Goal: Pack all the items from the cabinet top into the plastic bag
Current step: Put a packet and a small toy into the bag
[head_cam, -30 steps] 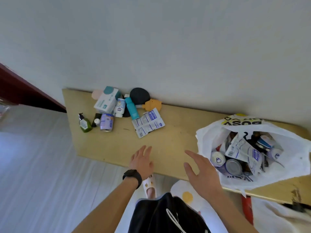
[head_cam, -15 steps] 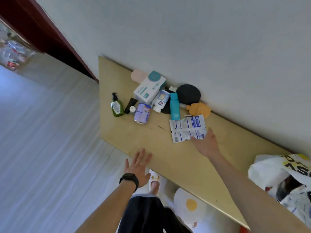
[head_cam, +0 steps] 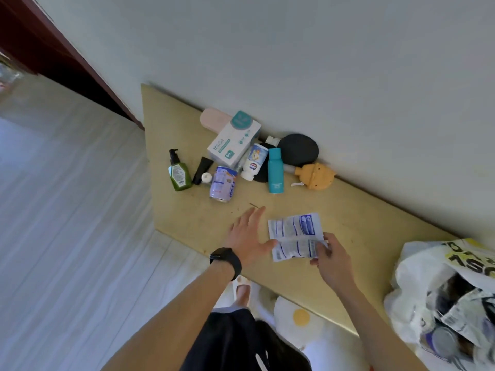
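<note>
Tan cabinet top [head_cam: 348,210] runs along a grey-white wall [head_cam: 294,62]; pale floor [head_cam: 67,210] at left.

Item cluster, far left of the top, near the wall:
- pink case [head_cam: 214,121], farthest, partly behind a white-teal box [head_cam: 234,141].
- green pump bottle [head_cam: 179,174], leftmost.
- black tube [head_cam: 202,168] just right of it, with a small white cap [head_cam: 206,178] at its near end.
- purple can [head_cam: 222,184] on its side, near of the box.
- white bottle [head_cam: 254,162] and teal bottle [head_cam: 275,171], both lying, side by side.
- black disc [head_cam: 297,149] against the wall; orange toy [head_cam: 316,175] just right and near of it.

Sachets [head_cam: 293,227]: two white-blue packs, near of the cluster and apart from it, over the bare top. Right hand [head_cam: 332,259] pinches their near right corner, thumb and fingers curled onto the packs. Left hand [head_cam: 247,235], watch [head_cam: 226,259] on the wrist, is spread flat with straight fingers just left of the sachets and holds nothing. Thumb tip lies at the sachets' left edge; contact cannot be told.

Bag [head_cam: 417,263]: white plastic, mouth open, at the far right on the near part of the top, well apart from the cluster. A can top [head_cam: 440,341] and crumpled packets [head_cam: 460,314] show inside.
</note>
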`<state>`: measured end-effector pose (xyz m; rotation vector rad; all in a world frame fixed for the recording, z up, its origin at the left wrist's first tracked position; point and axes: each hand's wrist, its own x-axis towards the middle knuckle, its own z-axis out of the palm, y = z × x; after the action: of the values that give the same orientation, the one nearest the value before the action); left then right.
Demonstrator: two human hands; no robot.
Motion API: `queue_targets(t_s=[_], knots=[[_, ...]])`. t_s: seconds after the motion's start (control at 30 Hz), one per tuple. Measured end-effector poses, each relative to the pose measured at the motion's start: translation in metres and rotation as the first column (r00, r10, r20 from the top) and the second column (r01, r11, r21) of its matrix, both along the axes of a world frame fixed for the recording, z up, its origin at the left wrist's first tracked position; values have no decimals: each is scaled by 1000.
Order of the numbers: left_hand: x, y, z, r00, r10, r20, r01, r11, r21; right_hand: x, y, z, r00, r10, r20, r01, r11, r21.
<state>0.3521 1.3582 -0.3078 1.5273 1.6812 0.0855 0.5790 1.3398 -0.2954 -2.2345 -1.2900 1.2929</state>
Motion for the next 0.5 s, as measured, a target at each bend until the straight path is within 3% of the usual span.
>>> queue_targets(t_s=[0.07,0.13,0.23,0.33,0.43,0.5], knots=[[9,17,6,988,-94,121,106,990,-96,2,5,11,985,140,-97,-144,989,-29],[13,24,4,960,-74,272,148,953,-263,3,20,19,960,236,-150,-243,970,-28],[1,19,-11,876,210,434,-26,920,-392,1,54,21,963,240,-121,-248,968,-49],[-19,5,-16,759,468,453,-270,859,-435,1,101,10,972,187,140,-183,982,-43],[-43,-12,-17,681,606,411,-424,784,-454,-1,148,-1,876,282,391,-310,951,8],[-59,-23,-18,636,675,373,-505,730,-460,-5,173,-12,773,404,489,-437,898,-50]])
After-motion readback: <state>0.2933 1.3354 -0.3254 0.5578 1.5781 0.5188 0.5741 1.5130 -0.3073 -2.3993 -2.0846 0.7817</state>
